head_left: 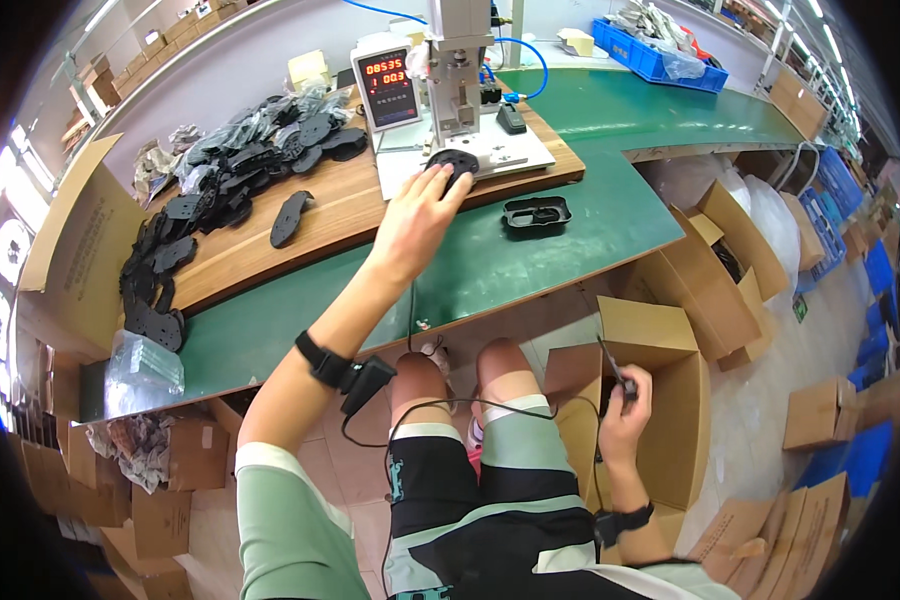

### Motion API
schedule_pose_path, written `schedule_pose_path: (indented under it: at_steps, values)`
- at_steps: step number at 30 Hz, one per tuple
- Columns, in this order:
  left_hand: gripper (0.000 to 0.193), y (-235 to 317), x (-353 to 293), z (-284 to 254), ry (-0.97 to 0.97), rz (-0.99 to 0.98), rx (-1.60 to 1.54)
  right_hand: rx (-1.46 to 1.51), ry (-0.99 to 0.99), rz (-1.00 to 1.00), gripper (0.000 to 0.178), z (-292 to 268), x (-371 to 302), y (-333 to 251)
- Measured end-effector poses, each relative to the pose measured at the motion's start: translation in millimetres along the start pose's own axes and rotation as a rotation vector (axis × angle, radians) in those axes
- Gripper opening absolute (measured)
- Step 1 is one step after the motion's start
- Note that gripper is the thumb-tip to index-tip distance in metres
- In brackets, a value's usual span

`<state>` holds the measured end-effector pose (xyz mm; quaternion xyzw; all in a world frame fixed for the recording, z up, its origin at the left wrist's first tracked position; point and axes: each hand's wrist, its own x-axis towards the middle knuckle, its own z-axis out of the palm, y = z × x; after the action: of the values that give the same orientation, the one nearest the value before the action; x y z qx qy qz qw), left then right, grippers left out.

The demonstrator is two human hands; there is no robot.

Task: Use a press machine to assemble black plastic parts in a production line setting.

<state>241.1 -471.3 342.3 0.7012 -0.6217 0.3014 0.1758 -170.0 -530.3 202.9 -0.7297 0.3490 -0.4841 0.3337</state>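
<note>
My left hand (420,215) reaches over the white base of a press machine (460,90). Its fingers are closed over a rounded black plastic part (455,162) beneath the press head. Low on the right, my right hand (625,410) grips a thin dark piece (613,362), seen nearly edge-on, above an open cardboard box (670,440). On the green table, right of my left hand, lies a black tray-like part (536,216) with raised walls. A single flat black part (291,218) rests on the wooden board to the left.
Many black parts (240,185), some in clear plastic, are heaped on the wooden board (240,260). A display box (388,88) with red digits stands beside the press. A blue crate (660,60) sits at the back right. Another open carton (705,285) stands by the table's right edge.
</note>
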Motion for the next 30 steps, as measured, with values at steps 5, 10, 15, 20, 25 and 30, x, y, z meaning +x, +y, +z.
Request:
schedule_pose_path:
  at_steps: [5, 10, 15, 20, 25, 30]
  values:
    - [0.055, -0.4, 33.4, 47.0, -0.041, -0.040, 0.113, -0.365, -0.048, 0.432, 0.028, -51.3, -111.2, 161.8]
    - [0.034, 13.1, 61.9, 60.8, -0.192, -0.093, 0.160, -0.428, -0.081, 0.789, 0.035, -44.8, -159.8, 262.5]
    - [0.036, 3.6, 62.6, 60.0, -0.128, -0.093, 0.086, -0.413, -0.179, 0.917, 0.052, -7.5, -149.9, 313.9]
    - [0.037, 9.0, 67.2, 66.6, -0.098, -0.106, 0.101, -0.292, -0.286, 0.999, 0.065, 6.9, -123.3, 320.6]
    - [0.039, 7.0, 60.3, 66.2, -0.161, -0.088, 0.248, -0.248, -0.571, 0.790, 0.080, 13.3, -79.9, 298.5]
    - [0.047, -2.7, 52.7, 64.4, -0.099, -0.084, 0.042, -0.184, -0.573, 0.862, 0.082, 23.2, -73.6, 324.6]
